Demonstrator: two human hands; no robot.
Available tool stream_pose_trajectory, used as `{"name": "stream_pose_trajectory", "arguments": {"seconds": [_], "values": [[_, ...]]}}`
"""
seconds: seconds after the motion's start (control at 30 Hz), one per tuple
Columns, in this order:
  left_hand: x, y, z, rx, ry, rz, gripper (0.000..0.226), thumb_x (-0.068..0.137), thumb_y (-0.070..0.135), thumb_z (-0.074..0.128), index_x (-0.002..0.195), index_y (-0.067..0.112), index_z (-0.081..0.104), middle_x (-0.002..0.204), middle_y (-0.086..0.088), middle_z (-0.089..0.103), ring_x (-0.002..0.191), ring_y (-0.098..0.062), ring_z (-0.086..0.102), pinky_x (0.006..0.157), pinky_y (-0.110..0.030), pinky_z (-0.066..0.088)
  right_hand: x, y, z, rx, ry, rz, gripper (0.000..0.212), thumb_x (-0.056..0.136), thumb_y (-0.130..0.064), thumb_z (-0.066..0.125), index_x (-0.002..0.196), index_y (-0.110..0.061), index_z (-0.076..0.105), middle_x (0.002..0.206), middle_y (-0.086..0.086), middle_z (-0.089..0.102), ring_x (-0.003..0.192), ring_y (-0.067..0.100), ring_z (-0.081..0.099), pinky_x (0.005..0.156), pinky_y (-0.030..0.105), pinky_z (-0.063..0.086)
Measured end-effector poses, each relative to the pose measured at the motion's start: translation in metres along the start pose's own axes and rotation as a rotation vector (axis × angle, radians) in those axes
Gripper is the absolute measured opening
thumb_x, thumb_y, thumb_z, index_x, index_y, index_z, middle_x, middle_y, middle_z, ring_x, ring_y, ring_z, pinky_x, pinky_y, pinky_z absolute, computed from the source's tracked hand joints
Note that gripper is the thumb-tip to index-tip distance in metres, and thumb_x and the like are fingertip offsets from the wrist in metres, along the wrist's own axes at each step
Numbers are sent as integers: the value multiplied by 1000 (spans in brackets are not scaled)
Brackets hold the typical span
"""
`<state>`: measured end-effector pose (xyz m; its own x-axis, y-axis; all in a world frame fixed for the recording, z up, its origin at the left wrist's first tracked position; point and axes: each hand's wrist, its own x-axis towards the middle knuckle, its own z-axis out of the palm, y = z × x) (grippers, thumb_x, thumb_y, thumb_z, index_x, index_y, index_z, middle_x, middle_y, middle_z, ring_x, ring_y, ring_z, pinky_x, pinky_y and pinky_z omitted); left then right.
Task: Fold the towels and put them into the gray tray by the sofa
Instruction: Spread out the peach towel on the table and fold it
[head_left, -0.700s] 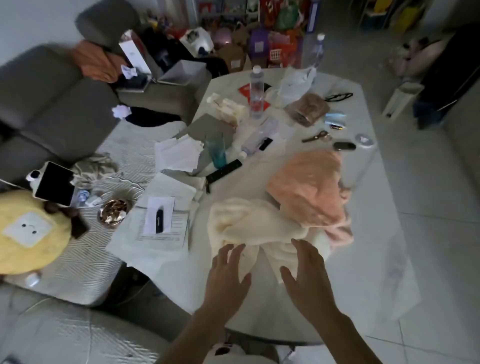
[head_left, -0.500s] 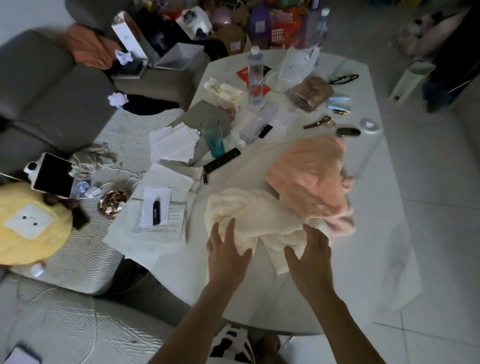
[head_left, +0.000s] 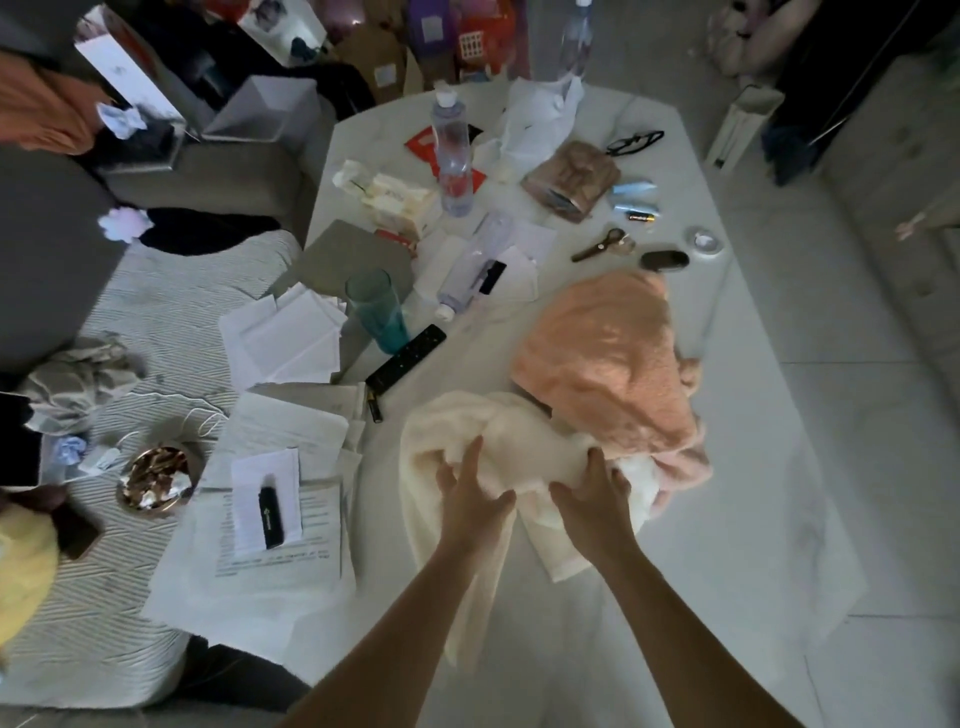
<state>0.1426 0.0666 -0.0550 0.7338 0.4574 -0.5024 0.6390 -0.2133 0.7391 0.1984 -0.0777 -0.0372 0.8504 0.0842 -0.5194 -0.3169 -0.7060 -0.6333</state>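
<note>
A crumpled cream towel (head_left: 524, 441) lies on the near part of the white table (head_left: 737, 519), one end trailing toward me under my left forearm. A peach towel (head_left: 608, 364) is heaped just behind it and overlaps its right side. My left hand (head_left: 470, 499) rests on the cream towel with fingers spread and fairly straight. My right hand (head_left: 592, 499) has its fingers curled into a bunched fold of the same towel. The gray tray (head_left: 260, 111) sits on the sofa end at the far left, open side up.
Papers (head_left: 280, 519), a remote (head_left: 405, 358), a teal glass (head_left: 376, 312), bottles (head_left: 453, 156), scissors (head_left: 602, 244) and a tissue box (head_left: 395, 200) crowd the table's left and far parts. A striped cushion (head_left: 130, 338) with a bowl (head_left: 156, 478) borders the table's left.
Both hands came down from hovering over the cream towel onto it. The right hand's fingers closed into the cloth, and the towel bunched up and shifted toward me.
</note>
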Motion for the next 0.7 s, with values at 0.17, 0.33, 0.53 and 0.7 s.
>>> {"name": "stream_pose_trajectory", "arguments": {"seconds": [0.17, 0.33, 0.53, 0.7], "values": [[45, 7, -34, 99, 20, 183, 73, 85, 8, 65, 149, 23, 34, 154, -14, 19, 131, -30, 38, 98, -24, 40, 12, -17, -6, 1, 4, -118, 64, 95, -27, 57, 153, -22, 31, 146, 5, 46, 131, 25, 43, 103, 38, 40], [40, -13, -56, 161, 180, 217, 73, 86, 14, 68, 150, 26, 36, 161, -12, 15, 143, -35, 23, 105, -45, 39, 14, 0, -37, 92, 320, -73, 27, 87, -22, 66, 113, -22, 62, 125, 4, 57, 100, 21, 62, 80, 31, 49], [-19, -37, -8, 550, 2, 536, 82, 87, 21, 68, 153, 40, 23, 165, -10, 6, 152, -35, 7, 120, -45, 24, 52, -15, -55, -411, 201, -178, 66, 91, -43, 62, 147, -21, 36, 145, 6, 42, 124, 34, 45, 90, 47, 51], [-24, -39, 31, 799, -206, 472, 90, 92, 48, 56, 150, 51, -13, 160, -5, -29, 150, -35, -19, 123, -44, 12, 65, -9, -52, -479, 224, -292, 18, 97, -31, 54, 108, -20, 61, 94, -2, 64, 92, 25, 63, 70, 36, 53]]}}
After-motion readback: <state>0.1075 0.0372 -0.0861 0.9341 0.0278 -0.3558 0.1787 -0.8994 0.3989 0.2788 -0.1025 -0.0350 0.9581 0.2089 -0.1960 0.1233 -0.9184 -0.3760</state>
